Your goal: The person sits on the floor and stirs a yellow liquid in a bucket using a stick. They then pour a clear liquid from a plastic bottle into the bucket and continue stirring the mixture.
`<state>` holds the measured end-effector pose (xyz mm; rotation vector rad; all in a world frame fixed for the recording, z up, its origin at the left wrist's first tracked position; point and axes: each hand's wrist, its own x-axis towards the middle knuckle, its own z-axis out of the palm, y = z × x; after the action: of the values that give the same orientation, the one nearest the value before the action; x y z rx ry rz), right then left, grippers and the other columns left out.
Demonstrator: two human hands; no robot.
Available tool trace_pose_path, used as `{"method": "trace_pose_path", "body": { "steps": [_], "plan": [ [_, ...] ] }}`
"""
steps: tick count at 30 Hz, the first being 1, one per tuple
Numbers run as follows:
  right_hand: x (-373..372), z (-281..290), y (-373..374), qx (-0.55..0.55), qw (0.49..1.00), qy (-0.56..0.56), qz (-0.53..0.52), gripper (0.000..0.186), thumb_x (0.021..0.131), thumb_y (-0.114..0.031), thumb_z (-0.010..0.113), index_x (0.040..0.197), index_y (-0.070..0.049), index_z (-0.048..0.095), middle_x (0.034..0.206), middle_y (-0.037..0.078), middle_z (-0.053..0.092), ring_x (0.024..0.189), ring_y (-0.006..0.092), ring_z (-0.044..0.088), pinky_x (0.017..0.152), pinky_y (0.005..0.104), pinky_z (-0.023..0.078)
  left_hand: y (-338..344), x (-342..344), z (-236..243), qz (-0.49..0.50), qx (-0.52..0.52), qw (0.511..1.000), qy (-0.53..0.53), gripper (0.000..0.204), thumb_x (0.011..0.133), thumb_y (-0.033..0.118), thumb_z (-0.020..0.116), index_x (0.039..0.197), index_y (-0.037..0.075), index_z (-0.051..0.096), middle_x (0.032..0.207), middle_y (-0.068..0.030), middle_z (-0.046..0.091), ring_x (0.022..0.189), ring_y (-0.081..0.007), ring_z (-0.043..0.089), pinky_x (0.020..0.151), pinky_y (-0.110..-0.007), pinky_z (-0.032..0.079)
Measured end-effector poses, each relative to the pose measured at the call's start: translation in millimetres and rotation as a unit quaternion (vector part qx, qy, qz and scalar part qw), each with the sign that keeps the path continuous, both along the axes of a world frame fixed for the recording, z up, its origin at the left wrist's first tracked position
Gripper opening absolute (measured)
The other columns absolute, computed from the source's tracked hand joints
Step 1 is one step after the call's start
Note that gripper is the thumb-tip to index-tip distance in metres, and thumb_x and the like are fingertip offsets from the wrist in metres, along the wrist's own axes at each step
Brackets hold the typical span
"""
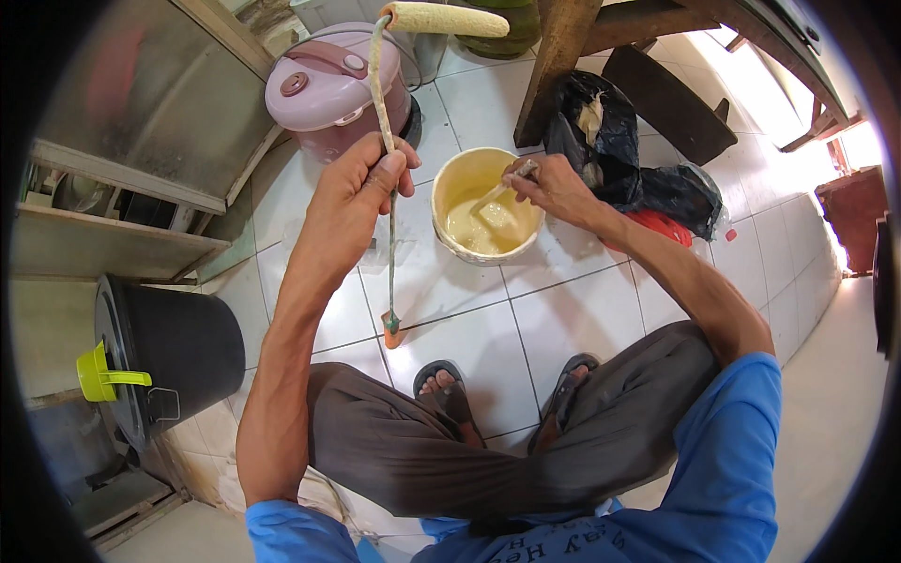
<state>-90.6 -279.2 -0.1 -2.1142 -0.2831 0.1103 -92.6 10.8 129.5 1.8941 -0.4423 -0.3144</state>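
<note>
My left hand is closed around the thin metal rod of a paint roller. The roller's cream sleeve points away at the top, and its orange-and-green handle end hangs low near the floor tiles. In my right hand is a pale stirring stick, gripped near its upper end. Its lower end dips into pale yellow paint inside a round bucket. Paint smears coat the bucket's inner wall. The bucket stands on the floor ahead of my feet, to the right of the roller rod.
A pink rice cooker stands beyond my left hand. Black plastic bags and a red bag lie right of the bucket, by a wooden table leg. A black lidded bin with a yellow-green dipper is at left.
</note>
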Motion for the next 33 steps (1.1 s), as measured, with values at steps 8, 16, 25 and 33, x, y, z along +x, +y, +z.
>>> {"method": "trace_pose_path", "body": {
  "steps": [8,16,25,33],
  "plan": [
    [-3,10,-9,-0.144,0.988,-0.06,-0.016,0.031,0.094,-0.022,0.063,0.099,0.007,0.069,0.076,0.026,0.066,0.068,0.0407,0.064,0.07,0.043,0.052,-1,-1,-4,-0.006,-0.005,1.0,0.024,0.025,0.104,0.03,0.052,0.105,0.008,0.064,0.083,0.0011,0.059,0.073,-0.0065,0.044,0.069,-0.022,0.038],
    [-11,3,-4,-0.055,0.998,0.0,0.007,0.032,0.095,-0.026,0.063,0.099,0.005,0.069,0.078,0.021,0.069,0.07,0.0363,0.067,0.07,0.0425,0.053,-4,1,-5,-0.012,0.002,1.0,0.022,0.026,0.104,0.03,0.052,0.105,0.008,0.064,0.083,0.0016,0.06,0.072,-0.0059,0.043,0.068,-0.022,0.038],
    [-32,6,27,-0.26,0.902,-0.153,0.307,0.017,0.083,-0.02,0.072,0.09,-0.004,0.07,0.096,0.011,0.059,0.092,0.0296,0.064,0.081,0.0428,0.053,-4,-2,-3,-0.005,0.011,1.0,0.016,0.025,0.105,0.029,0.05,0.104,0.008,0.064,0.082,0.0016,0.06,0.074,-0.0064,0.044,0.069,-0.022,0.039],
    [-38,-9,33,-0.237,0.902,-0.184,0.311,0.012,0.073,-0.006,0.071,0.081,-0.003,0.063,0.093,0.01,0.056,0.092,0.03,0.062,0.076,0.0435,0.053,-4,-3,-4,-0.026,0.017,0.999,0.02,0.024,0.105,0.027,0.049,0.104,0.009,0.064,0.081,0.002,0.059,0.072,-0.0065,0.044,0.067,-0.022,0.038]
  ]
}}
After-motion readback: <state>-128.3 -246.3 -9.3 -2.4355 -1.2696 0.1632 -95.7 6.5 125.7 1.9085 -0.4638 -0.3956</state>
